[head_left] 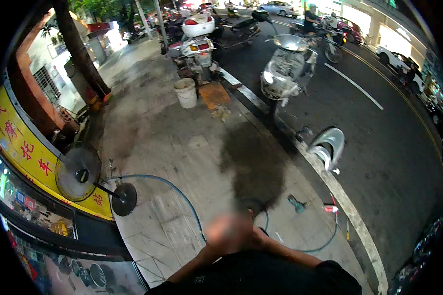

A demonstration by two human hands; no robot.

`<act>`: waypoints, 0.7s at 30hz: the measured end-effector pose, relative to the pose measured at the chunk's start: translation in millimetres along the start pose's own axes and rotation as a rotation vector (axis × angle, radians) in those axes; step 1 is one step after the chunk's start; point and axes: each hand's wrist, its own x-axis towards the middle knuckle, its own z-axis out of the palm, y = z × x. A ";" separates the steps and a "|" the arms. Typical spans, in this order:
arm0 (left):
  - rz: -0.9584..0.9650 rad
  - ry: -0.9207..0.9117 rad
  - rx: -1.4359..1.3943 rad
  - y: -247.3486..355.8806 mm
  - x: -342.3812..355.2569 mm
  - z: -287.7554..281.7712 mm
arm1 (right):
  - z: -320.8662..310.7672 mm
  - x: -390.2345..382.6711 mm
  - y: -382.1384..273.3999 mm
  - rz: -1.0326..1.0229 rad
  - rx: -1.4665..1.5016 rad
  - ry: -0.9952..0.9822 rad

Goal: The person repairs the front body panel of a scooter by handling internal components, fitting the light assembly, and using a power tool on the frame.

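My two forearms reach in from the lower edge and meet low in the middle. There my left hand (pixel 215 240) and my right hand (pixel 255 235) are close together, and a blurred patch hides most of their fingers. I cannot make out whether anything is in them. Just beyond, a dark round shape is partly hidden behind the hands. A blue hose (pixel 174 184) curves over the pavement toward this spot. To the right lie a green tool (pixel 296 203) and a red-and-white can (pixel 331 209).
A silver scooter (pixel 285 66) with exposed front parts stands by the kerb, a loose silver panel (pixel 330 145) near it. A white bucket (pixel 185 93) and parked scooter (pixel 194 46) are farther back. At left stands a fan (pixel 81 174) on a round base.
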 end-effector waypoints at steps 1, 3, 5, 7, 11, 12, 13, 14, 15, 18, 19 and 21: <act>0.056 0.060 0.101 -28.0 13.7 -2.3 | -2.7 16.0 -13.0 0.030 -0.053 0.013; -0.159 0.145 -0.049 -86.7 38.8 -8.0 | -22.5 39.4 -31.5 0.090 -0.093 0.008; -0.414 0.227 -0.208 -129.7 63.5 -13.9 | -68.7 71.0 -51.8 0.113 -0.478 0.058; -0.407 0.280 -0.060 -180.8 95.1 -27.7 | -26.9 119.2 -118.0 0.254 -0.328 0.164; -0.507 0.405 0.040 -241.7 134.5 -45.4 | -38.4 171.6 -163.1 0.183 -0.313 0.067; -0.433 0.332 0.065 -248.4 157.1 -57.0 | -35.2 183.7 -175.7 0.214 -0.316 0.115; -0.404 0.301 0.068 -258.5 173.8 -63.5 | -32.7 195.1 -196.0 0.247 -0.466 0.193; -0.374 0.273 0.063 -272.1 192.2 -64.7 | -33.1 203.8 -216.8 0.281 -0.618 0.271; -0.441 0.314 0.055 -282.5 209.1 -65.1 | -72.3 216.3 -220.9 0.252 -0.687 0.230; -0.616 0.372 -0.015 -359.9 210.7 -82.4 | -70.2 254.2 -271.5 0.407 -0.802 0.393; -0.534 0.379 0.068 -400.8 201.6 -80.9 | -97.6 265.0 -279.8 0.320 -0.725 0.350; -0.798 0.489 -0.534 -419.9 229.0 -80.6 | -100.2 287.5 -308.8 0.300 -0.658 0.466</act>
